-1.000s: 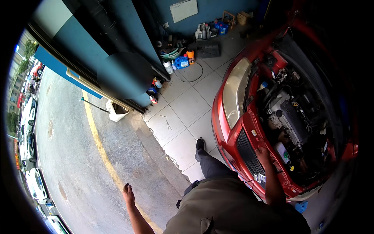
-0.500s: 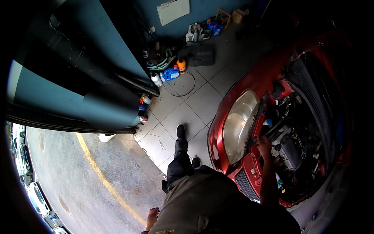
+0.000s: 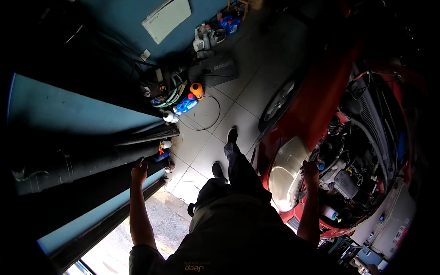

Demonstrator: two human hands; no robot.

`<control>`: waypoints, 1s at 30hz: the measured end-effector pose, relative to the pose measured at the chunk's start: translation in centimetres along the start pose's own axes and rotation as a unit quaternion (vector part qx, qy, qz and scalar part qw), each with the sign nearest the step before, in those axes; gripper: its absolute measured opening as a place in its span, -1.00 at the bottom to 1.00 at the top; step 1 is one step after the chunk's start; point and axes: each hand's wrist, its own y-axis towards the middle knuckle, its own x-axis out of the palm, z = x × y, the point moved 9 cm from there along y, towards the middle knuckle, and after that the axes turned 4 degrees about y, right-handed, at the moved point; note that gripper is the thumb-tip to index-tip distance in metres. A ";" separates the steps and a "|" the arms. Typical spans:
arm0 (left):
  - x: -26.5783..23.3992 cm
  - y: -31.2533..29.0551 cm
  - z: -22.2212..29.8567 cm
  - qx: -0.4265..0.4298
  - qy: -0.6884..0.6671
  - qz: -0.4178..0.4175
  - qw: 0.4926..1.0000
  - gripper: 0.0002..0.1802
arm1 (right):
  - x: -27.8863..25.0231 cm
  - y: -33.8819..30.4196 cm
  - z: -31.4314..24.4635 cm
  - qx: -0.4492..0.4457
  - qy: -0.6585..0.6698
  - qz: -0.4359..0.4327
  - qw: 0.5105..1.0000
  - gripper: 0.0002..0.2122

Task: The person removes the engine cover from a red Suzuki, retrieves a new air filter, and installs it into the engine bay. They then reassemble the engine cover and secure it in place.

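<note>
My left hand (image 3: 139, 171) is raised at the left, over the dark pipe-like roll by the blue wall panel. Its fingers are loosely bent and slightly apart, and nothing shows in them. At the right, my right hand (image 3: 310, 171) is closed with its fingers curled in. Whether it grips something small is too dark to tell. In the picture it lies between the clouded headlight (image 3: 288, 176) and the open engine bay (image 3: 346, 181) of a red car (image 3: 316, 98). I cannot tell whether it touches the car. Both my feet stand on the grey tiles.
Along the wall lie a blue jug (image 3: 187, 104), an orange bottle (image 3: 197, 90), a white bottle (image 3: 170, 117), coiled green hose (image 3: 172, 95) and a dark flat panel (image 3: 213, 69). A thin cable loop (image 3: 219, 117) crosses the tiled floor. The car's front wheel (image 3: 278, 101) stands at right.
The view has turned and moved forward into the tiled area; my feet have changed places in a step. My left hand has risen from beside my body. My right hand stays closed beside the headlight.
</note>
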 end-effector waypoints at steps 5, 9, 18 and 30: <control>2.1 9.8 9.4 0.035 0.066 -0.007 0.997 -0.52 | 5.4 6.7 -3.8 0.023 0.002 -0.006 1.000 -0.75; 8.6 10.4 11.7 -0.046 0.158 -0.171 0.971 -0.47 | 9.4 12.9 -8.9 0.076 -0.004 -0.037 0.996 -0.78; 10.1 13.6 9.1 -0.164 0.164 -0.208 0.950 -0.49 | 15.9 24.5 -22.1 0.015 -0.086 -0.077 0.993 -0.73; 16.5 48.0 18.8 -0.020 0.079 -0.199 0.977 -0.50 | 25.6 34.3 -24.9 0.085 -0.067 -0.079 0.991 -0.79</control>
